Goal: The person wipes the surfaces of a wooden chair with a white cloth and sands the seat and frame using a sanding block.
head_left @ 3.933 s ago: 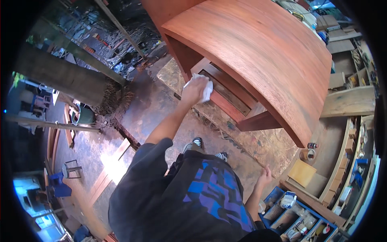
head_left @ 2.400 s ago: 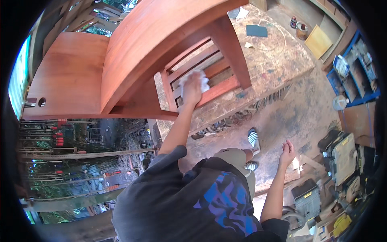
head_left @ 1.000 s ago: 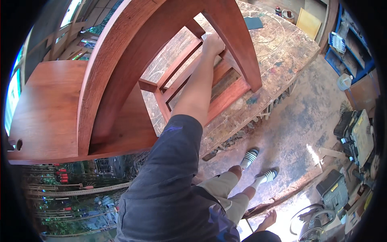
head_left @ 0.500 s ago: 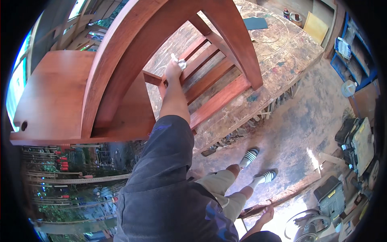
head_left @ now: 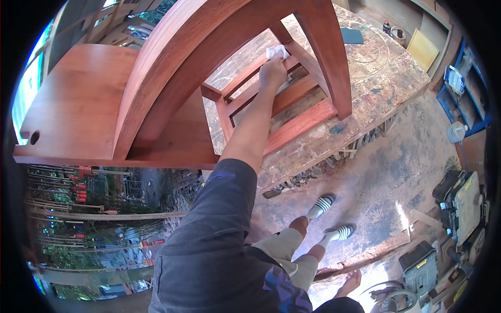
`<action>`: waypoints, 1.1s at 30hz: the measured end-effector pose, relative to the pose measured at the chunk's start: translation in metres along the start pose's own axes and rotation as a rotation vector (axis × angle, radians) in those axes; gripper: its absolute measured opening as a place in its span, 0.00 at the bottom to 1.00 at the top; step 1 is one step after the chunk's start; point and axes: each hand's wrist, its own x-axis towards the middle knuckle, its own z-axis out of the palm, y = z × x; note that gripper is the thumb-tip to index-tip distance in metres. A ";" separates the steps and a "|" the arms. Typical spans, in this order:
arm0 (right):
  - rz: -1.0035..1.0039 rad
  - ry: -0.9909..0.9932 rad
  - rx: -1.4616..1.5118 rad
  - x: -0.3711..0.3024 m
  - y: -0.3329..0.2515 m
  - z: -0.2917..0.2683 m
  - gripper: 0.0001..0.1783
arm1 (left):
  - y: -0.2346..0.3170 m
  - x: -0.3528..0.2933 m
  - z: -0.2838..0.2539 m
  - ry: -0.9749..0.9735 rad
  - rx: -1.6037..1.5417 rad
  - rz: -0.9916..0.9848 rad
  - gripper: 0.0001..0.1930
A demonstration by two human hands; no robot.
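A reddish-brown wooden piece of furniture (head_left: 180,68) with curved frame parts and a broad flat panel (head_left: 78,99) rests on the worktable (head_left: 383,78). My left hand (head_left: 273,74) reaches through its frame, closed around a crumpled white cloth (head_left: 277,52). That cloth is at the far end of the slats (head_left: 295,95), close to a crosspiece; whether it touches the wood I cannot tell. Low at the right, my right hand (head_left: 349,283) hangs beside my leg, fingers loosely curled and apart, with nothing visible in it.
A dark flat sheet (head_left: 352,36), a small bottle (head_left: 386,26) and a yellowish board (head_left: 422,49) lie toward the table's far side. Blue shelving (head_left: 464,99) and black tool cases (head_left: 462,203) stand at the right. Clamps with red parts (head_left: 81,190) hang at the left.
My left hand has moved the cloth farther away and to the right along the slats. The whole view has shifted slightly. My right hand stays low.
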 end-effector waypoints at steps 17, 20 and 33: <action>0.112 0.107 -0.033 -0.005 0.024 -0.081 0.21 | -0.039 0.029 -0.028 0.889 -0.406 -0.392 0.11; 0.039 0.022 0.004 -0.011 0.003 -0.055 0.21 | -0.070 0.002 -0.040 0.975 -0.528 -0.500 0.10; -0.139 0.064 -0.139 0.055 -0.099 -0.087 0.18 | -0.059 0.040 -0.008 -0.074 -0.232 -0.217 0.33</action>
